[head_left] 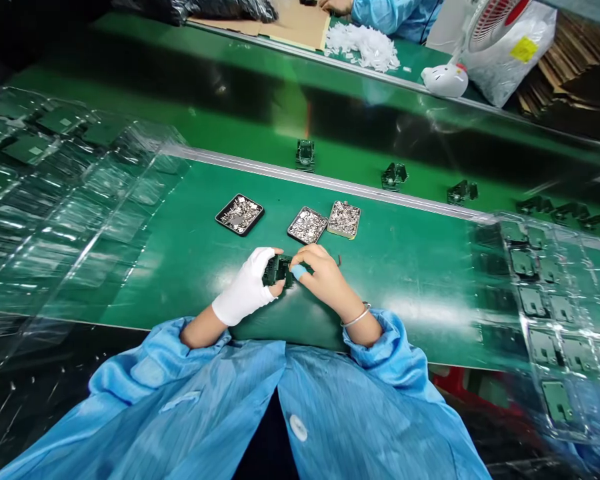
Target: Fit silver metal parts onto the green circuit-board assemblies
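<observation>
My left hand (250, 283), in a white glove with bare fingertips, grips a green circuit board (279, 269) by its edges, low over the green worktable. Close against the board's right side, my right hand (323, 277) has its thumb and fingers pinched together; a blue cover wraps one finger. Whatever sits in that pinch is too small or hidden to name. Beyond my hands lie three shallow square trays of small silvery parts: a left tray (240, 215), a middle tray (307, 225) and a right tray (344, 219).
Clear plastic blister trays with green boards stand at left (80, 180) and right (550, 313). Past a pale rail (280, 171), several board assemblies (395, 176) sit in a row. On the far shelf are white pieces (363, 47), a fan (495, 27) and another person's sleeve (395, 15).
</observation>
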`<action>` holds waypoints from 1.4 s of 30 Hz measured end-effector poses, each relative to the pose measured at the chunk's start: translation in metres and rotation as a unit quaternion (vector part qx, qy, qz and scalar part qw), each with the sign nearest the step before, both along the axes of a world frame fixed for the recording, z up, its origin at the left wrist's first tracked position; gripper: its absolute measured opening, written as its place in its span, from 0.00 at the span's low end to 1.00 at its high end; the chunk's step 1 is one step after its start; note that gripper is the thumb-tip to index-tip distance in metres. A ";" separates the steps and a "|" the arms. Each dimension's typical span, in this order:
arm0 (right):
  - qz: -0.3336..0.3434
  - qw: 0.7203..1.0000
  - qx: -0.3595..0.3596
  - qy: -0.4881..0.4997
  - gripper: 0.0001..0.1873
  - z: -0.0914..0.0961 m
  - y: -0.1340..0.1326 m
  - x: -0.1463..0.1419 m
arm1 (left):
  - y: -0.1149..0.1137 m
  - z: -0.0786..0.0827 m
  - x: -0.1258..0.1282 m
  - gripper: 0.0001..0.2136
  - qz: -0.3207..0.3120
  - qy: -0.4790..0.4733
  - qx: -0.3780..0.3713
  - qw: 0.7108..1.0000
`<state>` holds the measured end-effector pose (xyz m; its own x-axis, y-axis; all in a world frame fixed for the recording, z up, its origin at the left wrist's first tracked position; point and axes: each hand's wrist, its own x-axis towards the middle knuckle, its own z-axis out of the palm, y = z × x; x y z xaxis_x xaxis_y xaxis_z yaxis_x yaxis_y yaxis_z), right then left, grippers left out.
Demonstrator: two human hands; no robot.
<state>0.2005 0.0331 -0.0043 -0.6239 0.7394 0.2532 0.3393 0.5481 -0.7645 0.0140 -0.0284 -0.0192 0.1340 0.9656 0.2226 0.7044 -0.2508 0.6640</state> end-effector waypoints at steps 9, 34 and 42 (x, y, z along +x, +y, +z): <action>-0.019 0.998 0.017 -0.060 0.08 0.001 -0.004 -0.004 | -0.004 0.004 0.002 0.21 -0.018 0.046 0.077 0.996; 0.023 0.980 0.049 -0.190 0.12 0.003 -0.023 -0.019 | 0.005 0.046 0.007 0.10 -0.019 0.304 -0.086 0.948; -0.067 0.984 -0.001 -0.165 0.10 0.003 -0.015 -0.014 | 0.010 0.032 -0.013 0.17 0.023 0.078 -0.064 0.995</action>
<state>0.1868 0.0179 -0.0011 -0.5687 0.8209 0.0522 0.6385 0.4805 -0.6012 0.0012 -0.0187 0.0130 0.1113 0.9907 0.0781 0.8099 -0.1360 0.5706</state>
